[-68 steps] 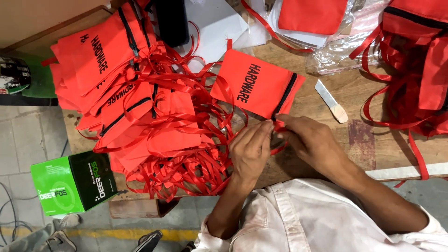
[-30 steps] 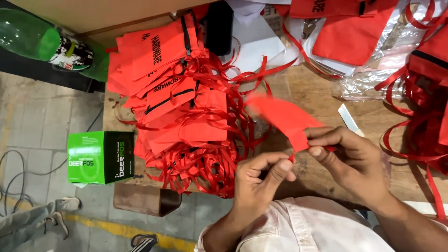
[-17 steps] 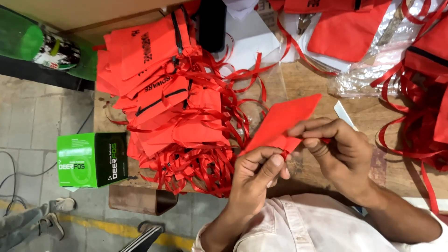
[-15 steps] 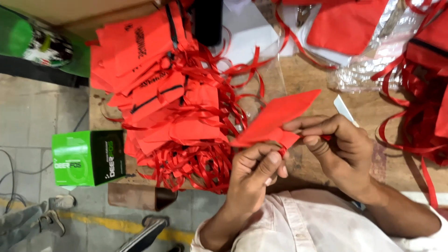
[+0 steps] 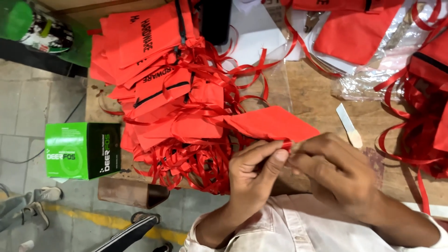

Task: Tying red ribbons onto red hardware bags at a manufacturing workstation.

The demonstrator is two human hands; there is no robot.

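Note:
Both my hands pinch the near edge of a red fabric pouch (image 5: 273,123) that lies flat over the wooden table (image 5: 322,102), its plain side up. My left hand (image 5: 254,175) grips the edge between thumb and forefinger. My right hand (image 5: 338,175) meets it from the right, fingers closed on the same edge. Just left of the pouch lies a big heap of red pouches with black zips and tangled red ribbons (image 5: 172,102).
A green and black box (image 5: 81,150) sits at the table's left end. A small pale stick (image 5: 349,125) lies right of the pouch. More red pouches and ribbons (image 5: 427,93) crowd the right edge, with clear plastic wrap (image 5: 378,70) and white sheets behind. A shoe (image 5: 39,198) shows below left.
The pouch went from printed side up to plain side up and now lies flatter. My hands stayed together at its near edge. The view shifted slightly.

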